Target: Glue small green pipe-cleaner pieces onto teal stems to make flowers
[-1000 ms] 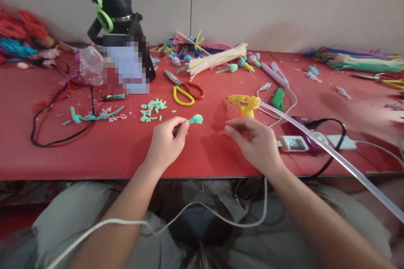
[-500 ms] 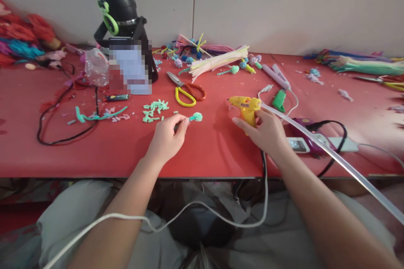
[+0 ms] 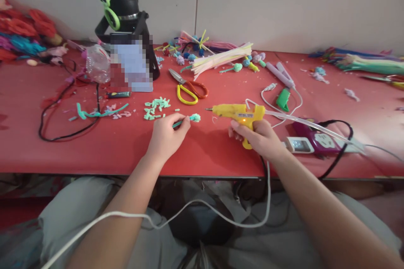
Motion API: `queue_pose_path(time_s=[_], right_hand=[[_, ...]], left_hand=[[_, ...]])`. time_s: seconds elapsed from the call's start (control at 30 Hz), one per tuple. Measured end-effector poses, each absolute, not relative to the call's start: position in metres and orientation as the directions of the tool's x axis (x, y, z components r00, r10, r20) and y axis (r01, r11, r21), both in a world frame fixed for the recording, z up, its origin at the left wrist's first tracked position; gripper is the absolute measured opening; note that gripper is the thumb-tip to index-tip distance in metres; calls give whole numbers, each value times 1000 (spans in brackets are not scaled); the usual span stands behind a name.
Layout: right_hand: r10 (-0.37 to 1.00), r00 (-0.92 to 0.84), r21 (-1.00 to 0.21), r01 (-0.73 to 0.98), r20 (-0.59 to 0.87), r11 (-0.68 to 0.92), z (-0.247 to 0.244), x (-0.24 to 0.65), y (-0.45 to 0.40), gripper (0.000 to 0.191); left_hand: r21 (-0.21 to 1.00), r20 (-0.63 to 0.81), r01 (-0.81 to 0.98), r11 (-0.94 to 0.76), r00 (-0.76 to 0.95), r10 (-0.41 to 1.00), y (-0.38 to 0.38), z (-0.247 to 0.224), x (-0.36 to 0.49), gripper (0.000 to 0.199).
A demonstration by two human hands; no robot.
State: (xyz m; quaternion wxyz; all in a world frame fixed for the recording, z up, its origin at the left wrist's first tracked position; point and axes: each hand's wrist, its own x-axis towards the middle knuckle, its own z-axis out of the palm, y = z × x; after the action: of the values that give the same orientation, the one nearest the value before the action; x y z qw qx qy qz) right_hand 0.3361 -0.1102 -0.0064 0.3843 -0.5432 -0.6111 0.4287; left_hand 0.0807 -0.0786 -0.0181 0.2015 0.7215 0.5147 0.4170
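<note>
My left hand (image 3: 170, 134) pinches a green pipe-cleaner stem with a small fluffy flower head (image 3: 196, 117) at its tip. Around the handle of a yellow glue gun (image 3: 238, 112) my right hand (image 3: 263, 136) is closed. The gun's nozzle points left, a little above and to the right of the flower head, apart from it. A small orange light glows on the gun, and a clear glue stick (image 3: 311, 126) runs out of its back. Short green cut pieces (image 3: 157, 107) lie in a pile just beyond my left hand.
Scissors (image 3: 187, 88) with yellow and red handles lie mid-table. Behind them rest pale pipe cleaners (image 3: 222, 59) and finished little flowers. A black bottle (image 3: 121, 4) stands back left. On the right are a purple power strip (image 3: 318, 138), a lilac straightener (image 3: 280, 75) and a green clip (image 3: 283, 99).
My right hand has raised the glue gun and turned it so its nozzle points left, closer to the flower head. My left hand has barely moved.
</note>
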Motion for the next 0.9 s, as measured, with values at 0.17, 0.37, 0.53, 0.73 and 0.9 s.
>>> queue_pose_path(time_s=[0.17, 0.37, 0.53, 0.73, 0.9], right_hand=[[976, -215, -916, 397, -34, 55, -11, 333, -109, 43], [962, -272, -916, 390, -13, 98, -17, 334, -106, 47], [964, -265, -913, 399, -27, 84, -17, 333, -106, 49], [966, -256, -904, 420, -36, 78, -16, 332, -107, 49], [974, -223, -884, 462, -33, 76, -14, 333, -108, 51]], left_hand=[[726, 389, 561, -397, 141, 910, -80, -18, 81, 22], [729, 388, 555, -400, 145, 910, -81, -18, 82, 22], [730, 377, 561, -391, 146, 914, -82, -16, 82, 23], [731, 368, 564, -383, 147, 918, -82, -17, 81, 23], [738, 362, 556, -382, 153, 920, -81, -17, 81, 23]])
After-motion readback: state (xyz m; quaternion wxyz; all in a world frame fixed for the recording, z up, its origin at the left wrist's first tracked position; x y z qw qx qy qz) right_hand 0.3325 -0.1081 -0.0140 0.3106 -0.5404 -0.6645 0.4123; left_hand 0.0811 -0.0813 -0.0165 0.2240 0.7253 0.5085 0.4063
